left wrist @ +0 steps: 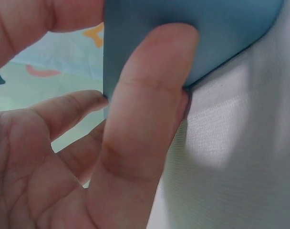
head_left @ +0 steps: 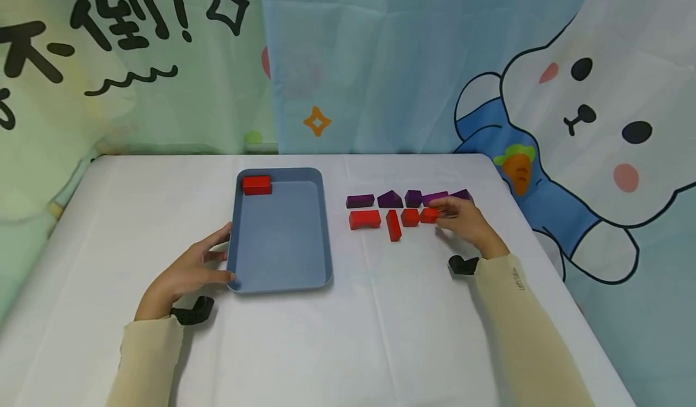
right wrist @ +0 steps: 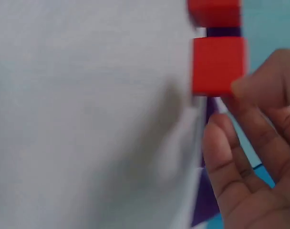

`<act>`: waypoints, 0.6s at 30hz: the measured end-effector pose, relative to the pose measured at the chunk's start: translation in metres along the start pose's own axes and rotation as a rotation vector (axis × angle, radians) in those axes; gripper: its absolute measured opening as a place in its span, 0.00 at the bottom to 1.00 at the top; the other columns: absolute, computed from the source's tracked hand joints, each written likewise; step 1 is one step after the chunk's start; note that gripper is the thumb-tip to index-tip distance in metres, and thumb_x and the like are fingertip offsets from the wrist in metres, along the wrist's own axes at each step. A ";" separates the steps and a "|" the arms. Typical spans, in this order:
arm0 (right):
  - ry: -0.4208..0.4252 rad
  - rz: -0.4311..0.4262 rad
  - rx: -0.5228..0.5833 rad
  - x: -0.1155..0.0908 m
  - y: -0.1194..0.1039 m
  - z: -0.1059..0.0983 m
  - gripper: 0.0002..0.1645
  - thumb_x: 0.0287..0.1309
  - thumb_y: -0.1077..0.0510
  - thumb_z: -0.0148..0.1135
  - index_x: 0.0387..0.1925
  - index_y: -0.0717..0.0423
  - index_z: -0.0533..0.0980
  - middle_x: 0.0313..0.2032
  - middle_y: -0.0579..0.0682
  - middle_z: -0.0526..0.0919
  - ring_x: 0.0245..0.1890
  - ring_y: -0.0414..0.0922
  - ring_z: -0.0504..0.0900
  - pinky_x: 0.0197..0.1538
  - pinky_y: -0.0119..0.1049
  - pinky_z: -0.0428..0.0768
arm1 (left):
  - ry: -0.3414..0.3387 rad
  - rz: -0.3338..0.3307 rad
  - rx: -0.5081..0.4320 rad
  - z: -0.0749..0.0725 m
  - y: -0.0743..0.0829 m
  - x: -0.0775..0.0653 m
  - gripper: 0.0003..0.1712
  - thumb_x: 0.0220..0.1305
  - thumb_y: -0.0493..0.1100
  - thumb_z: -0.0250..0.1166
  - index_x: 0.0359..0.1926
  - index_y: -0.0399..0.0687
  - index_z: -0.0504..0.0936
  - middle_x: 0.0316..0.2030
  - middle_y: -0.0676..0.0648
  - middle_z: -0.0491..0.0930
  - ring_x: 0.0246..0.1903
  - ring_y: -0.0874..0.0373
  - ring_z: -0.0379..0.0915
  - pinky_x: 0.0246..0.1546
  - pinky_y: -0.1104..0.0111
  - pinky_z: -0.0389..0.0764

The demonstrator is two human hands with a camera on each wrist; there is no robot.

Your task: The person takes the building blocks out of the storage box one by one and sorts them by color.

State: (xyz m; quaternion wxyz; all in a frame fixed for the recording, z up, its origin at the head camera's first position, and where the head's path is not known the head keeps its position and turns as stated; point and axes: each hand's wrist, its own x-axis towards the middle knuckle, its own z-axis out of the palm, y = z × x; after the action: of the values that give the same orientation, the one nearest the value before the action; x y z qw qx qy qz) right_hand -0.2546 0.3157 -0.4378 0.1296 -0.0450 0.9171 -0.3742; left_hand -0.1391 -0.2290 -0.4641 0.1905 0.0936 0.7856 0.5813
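At the blue-grey tray (head_left: 284, 232), my left hand (head_left: 193, 267) reaches along the left side with fingers spread. Its thumb (left wrist: 152, 90) lies against the tray's near left corner, and other fingertips touch the side wall. A red block (head_left: 257, 185) lies in the tray's far left corner. On the right, my right hand (head_left: 463, 221) pinches the end of a small red block (right wrist: 217, 67) with its fingertips. This block is the rightmost in a row with a long red block (head_left: 365, 219), a narrow red block (head_left: 394, 226) and another small red block (head_left: 410, 217).
Behind the red row runs a row of several purple blocks, among them a long purple block (head_left: 360, 201) and a wedge-shaped purple block (head_left: 389, 200). The right hand partly covers that row's right end. A white cloth (head_left: 304, 346) covers the table; a printed curtain (head_left: 380, 63) hangs behind.
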 end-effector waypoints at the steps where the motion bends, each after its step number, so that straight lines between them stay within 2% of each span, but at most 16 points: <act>1: 0.007 -0.002 -0.013 -0.002 -0.003 -0.001 0.28 0.74 0.69 0.59 0.72 0.70 0.72 0.67 0.73 0.75 0.67 0.69 0.73 0.69 0.65 0.74 | -0.002 0.001 -0.003 0.000 -0.001 0.000 0.63 0.60 0.30 0.74 0.86 0.33 0.43 0.81 0.23 0.51 0.72 0.23 0.63 0.55 0.64 0.80; 5: 0.048 -0.048 -0.043 -0.008 -0.024 -0.007 0.27 0.74 0.70 0.58 0.71 0.70 0.72 0.69 0.72 0.75 0.69 0.69 0.72 0.70 0.63 0.74 | 0.003 0.012 0.010 -0.003 -0.002 -0.001 0.63 0.60 0.32 0.75 0.86 0.33 0.44 0.81 0.23 0.52 0.71 0.23 0.64 0.55 0.66 0.79; 9: 0.068 -0.129 -0.024 -0.009 -0.050 -0.004 0.26 0.74 0.71 0.59 0.71 0.70 0.73 0.68 0.71 0.77 0.68 0.67 0.76 0.68 0.42 0.79 | 0.002 0.008 0.002 -0.005 -0.003 0.000 0.63 0.60 0.33 0.75 0.86 0.35 0.44 0.81 0.24 0.53 0.72 0.23 0.63 0.57 0.63 0.79; 11: 0.070 -0.164 -0.007 -0.008 -0.064 0.002 0.26 0.73 0.71 0.60 0.70 0.70 0.73 0.68 0.70 0.78 0.68 0.66 0.77 0.66 0.37 0.79 | -0.006 0.002 -0.012 -0.005 -0.003 0.001 0.63 0.60 0.33 0.75 0.87 0.35 0.44 0.81 0.24 0.52 0.74 0.23 0.61 0.58 0.61 0.79; 13: 0.059 -0.191 0.036 -0.004 -0.077 0.009 0.26 0.73 0.70 0.60 0.70 0.70 0.74 0.68 0.69 0.78 0.69 0.65 0.76 0.68 0.40 0.78 | -0.005 -0.010 -0.025 -0.004 -0.003 0.002 0.63 0.60 0.32 0.75 0.87 0.36 0.44 0.81 0.24 0.52 0.74 0.23 0.60 0.59 0.59 0.79; 16: 0.033 -0.224 0.096 0.004 -0.094 0.023 0.25 0.74 0.69 0.60 0.70 0.70 0.74 0.67 0.68 0.78 0.69 0.64 0.76 0.71 0.52 0.75 | -0.005 -0.016 -0.034 -0.004 -0.002 0.003 0.63 0.61 0.31 0.74 0.87 0.36 0.43 0.81 0.24 0.51 0.75 0.24 0.60 0.60 0.57 0.79; 18: 0.013 -0.253 0.135 0.011 -0.104 0.034 0.25 0.75 0.69 0.59 0.69 0.70 0.74 0.67 0.68 0.79 0.68 0.63 0.77 0.72 0.51 0.75 | -0.003 -0.019 -0.041 -0.004 -0.002 0.003 0.63 0.60 0.31 0.74 0.87 0.36 0.43 0.82 0.24 0.51 0.75 0.24 0.60 0.60 0.57 0.79</act>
State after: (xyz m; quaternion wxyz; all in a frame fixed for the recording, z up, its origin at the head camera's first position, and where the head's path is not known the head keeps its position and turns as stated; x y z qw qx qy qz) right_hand -0.2573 0.2160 -0.3908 0.0780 -0.1490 0.8777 -0.4486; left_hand -0.1430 -0.2320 -0.4653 0.1988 0.0831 0.7741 0.5953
